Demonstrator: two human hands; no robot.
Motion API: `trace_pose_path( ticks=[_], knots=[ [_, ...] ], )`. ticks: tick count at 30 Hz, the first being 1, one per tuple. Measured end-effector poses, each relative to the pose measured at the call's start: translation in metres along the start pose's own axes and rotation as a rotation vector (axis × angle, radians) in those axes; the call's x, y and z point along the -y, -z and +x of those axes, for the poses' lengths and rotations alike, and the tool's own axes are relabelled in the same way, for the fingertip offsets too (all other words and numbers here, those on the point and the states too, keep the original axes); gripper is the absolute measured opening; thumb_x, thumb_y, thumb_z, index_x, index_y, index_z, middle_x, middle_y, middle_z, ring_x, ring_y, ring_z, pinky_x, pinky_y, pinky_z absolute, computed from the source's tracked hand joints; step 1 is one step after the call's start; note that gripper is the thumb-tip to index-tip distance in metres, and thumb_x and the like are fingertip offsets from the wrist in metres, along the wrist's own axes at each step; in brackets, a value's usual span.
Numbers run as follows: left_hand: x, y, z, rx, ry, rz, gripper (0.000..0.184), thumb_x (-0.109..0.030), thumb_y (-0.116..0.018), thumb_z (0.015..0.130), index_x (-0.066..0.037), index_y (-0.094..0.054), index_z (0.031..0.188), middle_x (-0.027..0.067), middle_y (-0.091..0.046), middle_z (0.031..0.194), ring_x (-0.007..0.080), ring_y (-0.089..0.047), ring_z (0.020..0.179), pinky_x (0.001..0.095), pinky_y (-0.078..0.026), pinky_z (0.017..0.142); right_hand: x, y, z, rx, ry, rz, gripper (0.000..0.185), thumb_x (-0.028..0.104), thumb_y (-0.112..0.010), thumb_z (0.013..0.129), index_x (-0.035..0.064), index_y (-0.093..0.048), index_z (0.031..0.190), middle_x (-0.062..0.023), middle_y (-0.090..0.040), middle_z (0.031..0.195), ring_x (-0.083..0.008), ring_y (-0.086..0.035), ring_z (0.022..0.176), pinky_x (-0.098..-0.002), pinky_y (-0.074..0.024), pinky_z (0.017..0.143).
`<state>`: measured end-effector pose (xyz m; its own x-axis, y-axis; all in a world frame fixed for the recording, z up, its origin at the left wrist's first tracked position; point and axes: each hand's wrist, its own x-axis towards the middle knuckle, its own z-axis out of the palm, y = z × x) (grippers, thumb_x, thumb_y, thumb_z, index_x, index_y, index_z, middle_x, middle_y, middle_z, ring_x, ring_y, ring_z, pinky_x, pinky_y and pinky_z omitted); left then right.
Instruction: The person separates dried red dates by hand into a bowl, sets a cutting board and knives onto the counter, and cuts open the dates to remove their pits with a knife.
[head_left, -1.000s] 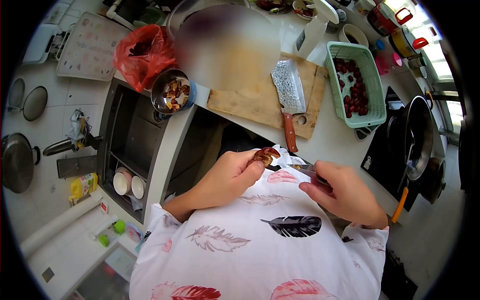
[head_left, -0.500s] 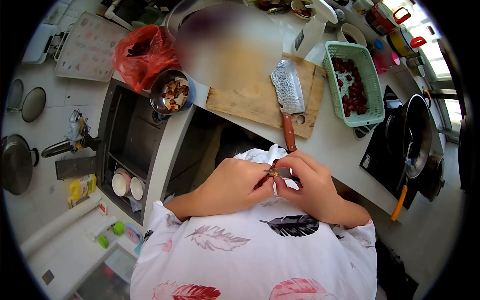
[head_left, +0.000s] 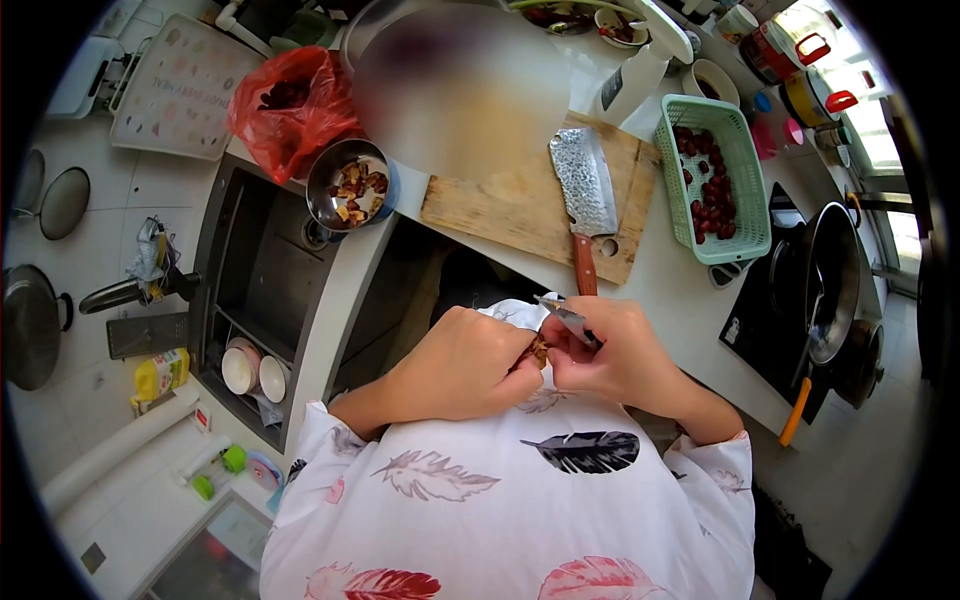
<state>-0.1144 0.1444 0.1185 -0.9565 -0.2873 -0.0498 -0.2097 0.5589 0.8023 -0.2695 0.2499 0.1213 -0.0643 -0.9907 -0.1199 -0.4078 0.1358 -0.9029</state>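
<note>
Close to my body, my left hand (head_left: 455, 365) is closed round a small brownish piece of fruit, which looks like a red date (head_left: 540, 350); most of it is hidden by the fingers. My right hand (head_left: 630, 355) grips a small knife (head_left: 572, 320), its short metal blade slanting up and left above the fruit. Right fingertips are up against the date's side. Beyond the hands, a cleaver (head_left: 585, 185) with a wooden handle lies on a wooden cutting board (head_left: 475, 210). Cut pieces of date sit in a metal bowl (head_left: 320, 190) at the counter's edge.
A green basket (head_left: 748, 150) of whole red dates stands right of the board. A red plastic bag (head_left: 290, 130) is behind the bowl. The sink (head_left: 265, 260) lies left, and a wok (head_left: 835, 290) sits on the stove at right. A blurred patch covers the counter's back.
The small knife has lifted off the date and now points up and left. My right hand has turned with it. The left hand stays nearly in place, still holding the date.
</note>
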Motion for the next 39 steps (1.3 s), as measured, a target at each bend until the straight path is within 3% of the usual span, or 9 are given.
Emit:
trace_pose_path(
  ticks=[2,9,18,23,25,30,32,35,39],
  knots=[
    [0.003,0.01,0.001,0.163,0.115,-0.125,0.02,-0.017,-0.052,0.071,0.001,-0.056,0.062,0.0168,-0.051,0.054,0.0311,-0.05,0.046,0.037,-0.041,0.046,0.001,0.004,0.009,0.155,-0.317,0.269,0.015,0.004,-0.061,0.065,-0.004,-0.049,0.062,-0.0053,-0.055,0.061,-0.008,-0.047,0.055,-0.0232,-0.0387,0.048],
    [0.022,0.035,0.005,0.274,0.119,-0.397,0.017,-0.01,-0.046,0.068,0.003,-0.053,0.058,0.0117,-0.051,0.05,0.0217,-0.046,0.04,0.0312,-0.038,0.043,-0.006,0.003,0.04,0.316,-0.373,0.61,0.01,0.007,-0.059,0.068,-0.0017,-0.054,0.066,-0.0017,-0.058,0.066,-0.0042,-0.044,0.053,-0.0191,-0.0335,0.045],
    [0.044,0.067,0.013,0.371,0.177,-0.57,0.022,-0.014,-0.044,0.076,0.0,-0.055,0.064,0.0094,-0.053,0.053,0.0193,-0.048,0.044,0.0308,-0.038,0.047,0.0,0.009,0.076,0.418,-0.544,0.904,0.011,0.006,-0.059,0.067,0.0,-0.058,0.076,-0.0021,-0.057,0.064,-0.0033,-0.043,0.05,-0.0172,-0.0307,0.044],
    [0.05,0.076,0.018,0.295,0.233,-0.5,0.025,-0.02,-0.042,0.086,0.001,-0.054,0.078,0.0114,-0.054,0.065,0.0173,-0.05,0.057,0.0294,-0.039,0.055,0.009,0.001,0.082,0.086,-0.229,0.264,0.012,0.003,-0.062,0.066,-0.0001,-0.056,0.076,-0.0015,-0.055,0.063,-0.0065,-0.044,0.049,-0.0202,-0.0343,0.043],
    [0.057,0.073,0.017,0.244,0.321,-0.679,0.029,-0.021,-0.037,0.09,0.002,-0.051,0.08,0.01,-0.05,0.064,0.0182,-0.048,0.058,0.0305,-0.039,0.057,0.022,-0.005,0.087,-0.036,0.027,0.032,0.013,0.002,-0.062,0.066,-0.0013,-0.049,0.068,-0.0066,-0.049,0.06,-0.0141,-0.045,0.05,-0.0244,-0.038,0.047],
    [0.07,0.079,0.016,0.229,0.341,-0.63,0.031,-0.022,-0.033,0.093,0.001,-0.048,0.081,0.0078,-0.049,0.064,0.0174,-0.047,0.058,0.03,-0.039,0.057,0.007,-0.017,0.101,-0.087,0.024,0.095,0.009,0.001,-0.061,0.066,-0.0013,-0.052,0.07,-0.007,-0.047,0.059,-0.0138,-0.045,0.053,-0.0241,-0.0377,0.048],
    [0.076,0.082,0.015,0.248,0.281,-0.568,0.032,-0.023,-0.032,0.094,0.001,-0.048,0.08,0.0066,-0.048,0.064,0.0159,-0.045,0.057,0.0295,-0.039,0.057,0.002,-0.015,0.108,0.028,-0.186,0.332,0.007,0.001,-0.06,0.068,-0.0011,-0.055,0.073,-0.0019,-0.053,0.063,-0.0068,-0.046,0.053,-0.0198,-0.0343,0.044],
    [0.086,0.085,0.018,0.327,0.297,-0.655,0.029,-0.022,-0.034,0.094,-0.001,-0.047,0.079,0.0016,-0.047,0.064,0.0094,-0.042,0.057,0.024,-0.036,0.054,-0.017,-0.019,0.119,0.148,-0.223,0.625,0.006,0.003,-0.059,0.07,-0.0006,-0.056,0.074,-0.0014,-0.054,0.064,-0.0042,-0.043,0.052,-0.0184,-0.0305,0.043],
    [0.101,0.084,0.02,0.335,0.346,-0.765,0.029,-0.024,-0.035,0.094,-0.002,-0.049,0.08,0.0007,-0.047,0.064,0.0076,-0.041,0.057,0.0229,-0.035,0.053,-0.022,-0.012,0.128,0.289,-0.511,1.031,0.011,0.004,-0.057,0.071,0.0,-0.055,0.081,-0.0041,-0.054,0.065,-0.0036,-0.035,0.044,-0.0182,-0.0235,0.039]
  ],
)
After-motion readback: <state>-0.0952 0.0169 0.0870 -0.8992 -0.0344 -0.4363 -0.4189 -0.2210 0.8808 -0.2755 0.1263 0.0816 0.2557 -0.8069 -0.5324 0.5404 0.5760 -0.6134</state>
